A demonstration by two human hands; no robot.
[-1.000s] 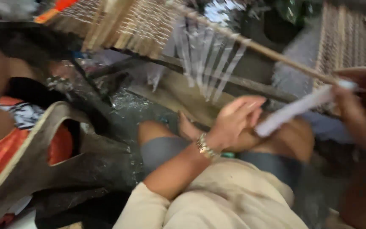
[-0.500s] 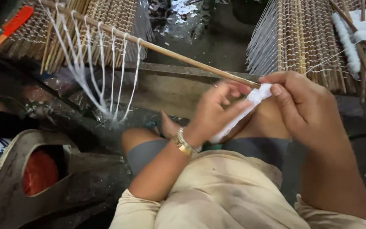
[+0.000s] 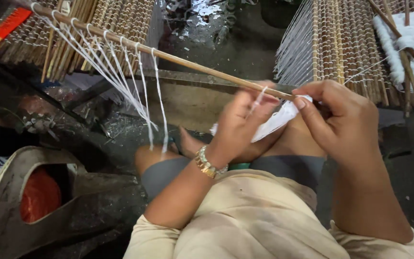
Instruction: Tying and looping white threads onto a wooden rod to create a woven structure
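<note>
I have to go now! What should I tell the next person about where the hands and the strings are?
Left hand: fingers pinch a white string at the near end of the long thin wooden stick.
Right hand: holds the flat bundle of white strings against that stick end.
Done: seven white string loops already hang along the far part of the stick.
Left: the stretch of stick between the loops and the hands is bare.
Nearby: bamboo slat mats lie beyond the stick.
</note>
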